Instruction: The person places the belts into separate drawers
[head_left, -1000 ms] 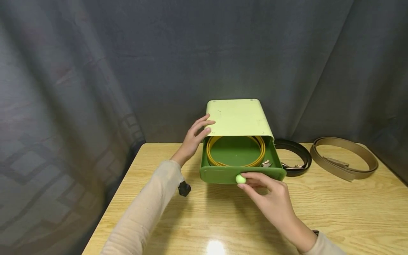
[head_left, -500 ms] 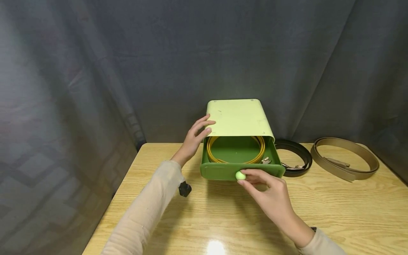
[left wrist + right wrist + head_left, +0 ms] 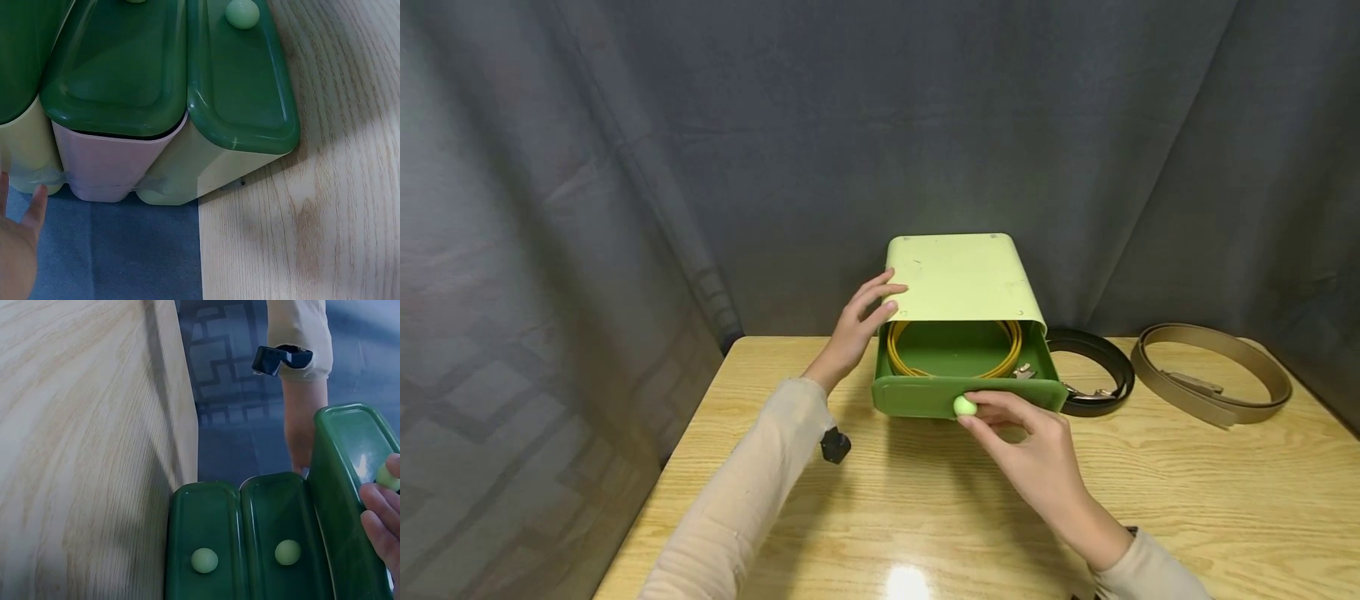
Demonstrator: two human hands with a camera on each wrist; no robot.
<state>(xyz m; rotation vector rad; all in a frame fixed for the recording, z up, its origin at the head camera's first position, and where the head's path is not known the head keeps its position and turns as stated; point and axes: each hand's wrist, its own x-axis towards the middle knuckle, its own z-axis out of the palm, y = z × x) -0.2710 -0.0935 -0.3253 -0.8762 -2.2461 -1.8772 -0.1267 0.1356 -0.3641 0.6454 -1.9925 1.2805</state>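
Note:
A pale green cabinet [image 3: 958, 279] stands near the back of the table, its green top drawer [image 3: 917, 397] part way out. My left hand [image 3: 848, 335] rests against the cabinet's left side, fingers spread, fingertips over its top edge. Thumb and fingers of my right hand [image 3: 1037, 450] pinch the round light green knob [image 3: 965, 406] on the drawer front. Inside the drawer lies a coiled yellow belt [image 3: 1014, 346] with a silver buckle [image 3: 1024, 372] at the right; its far part is hidden under the cabinet top. The right wrist view shows two lower drawers [image 3: 209, 519] flush side by side.
To the cabinet's right, a coiled black belt [image 3: 1112, 367] lies on the wooden table [image 3: 865, 517]. Beyond it sits a coiled tan belt [image 3: 1251, 367]. A dark grey curtain [image 3: 820, 150] hangs close behind the table and along its left side.
The drawer has slid a little further into the cabinet, the right hand moving away from the person with its knob. The yellow belt has moved back with it. The left hand has stayed put.

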